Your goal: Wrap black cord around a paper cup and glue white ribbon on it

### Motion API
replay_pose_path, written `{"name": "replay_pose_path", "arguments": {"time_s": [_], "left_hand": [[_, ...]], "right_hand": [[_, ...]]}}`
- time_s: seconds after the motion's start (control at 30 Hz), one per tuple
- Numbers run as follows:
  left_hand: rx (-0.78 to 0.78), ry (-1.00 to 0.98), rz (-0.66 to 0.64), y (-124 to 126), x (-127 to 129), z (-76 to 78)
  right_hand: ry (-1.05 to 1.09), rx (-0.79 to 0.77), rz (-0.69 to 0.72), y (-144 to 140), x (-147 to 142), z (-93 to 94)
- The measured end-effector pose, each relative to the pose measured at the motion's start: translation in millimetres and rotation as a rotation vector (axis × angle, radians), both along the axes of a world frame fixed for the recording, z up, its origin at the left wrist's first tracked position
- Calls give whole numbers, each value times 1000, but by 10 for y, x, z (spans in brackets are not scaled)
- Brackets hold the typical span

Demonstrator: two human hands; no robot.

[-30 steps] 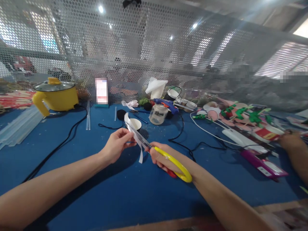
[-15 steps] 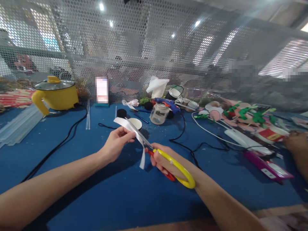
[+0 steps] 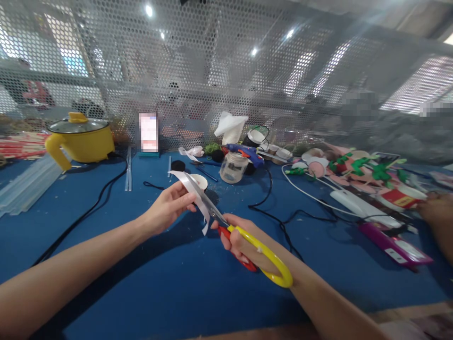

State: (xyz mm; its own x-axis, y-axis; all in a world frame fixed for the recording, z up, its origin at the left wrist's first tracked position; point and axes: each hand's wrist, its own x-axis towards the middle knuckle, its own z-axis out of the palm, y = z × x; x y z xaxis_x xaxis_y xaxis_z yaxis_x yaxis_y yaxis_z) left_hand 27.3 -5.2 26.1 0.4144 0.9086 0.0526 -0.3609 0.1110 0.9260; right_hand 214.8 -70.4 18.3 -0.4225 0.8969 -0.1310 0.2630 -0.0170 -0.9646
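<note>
The left hand [image 3: 166,208] pinches a white ribbon [image 3: 193,191]; the right hand [image 3: 240,238] grips yellow-handled scissors [image 3: 247,241] (blades now closer on it), mid-cut.

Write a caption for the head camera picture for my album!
Left hand holds a white ribbon while right hand cuts with scissors.

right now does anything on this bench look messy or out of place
Mostly clutter. Small pale scraps speckle the blue table, black cords snake loose across it, and craft pieces lie heaped at right. The left hand holds white ribbon; the right hand holds scissors. Nothing looks broken.
</note>
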Motion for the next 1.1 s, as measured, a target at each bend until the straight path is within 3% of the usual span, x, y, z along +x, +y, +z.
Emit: {"name": "replay_pose_path", "arguments": {"time_s": [0.2, 0.37, 0.6, 0.87, 1.1], "left_hand": [[-92, -82, -192, 29, -79, 51], [-101, -67, -238, 35, -126, 66], [-83, 10, -327, 36, -187, 124], [-25, 37, -320, 35, -182, 146], [33, 116, -201, 33, -164, 163]], "right_hand": [[38, 24, 70, -46, -25, 37], [-18, 15, 40, -72, -35, 56], [27, 14, 104, -73, -13, 13], [41, -81, 105, -102, -51, 113], [92, -95, 93, -116, -54, 157]]}}
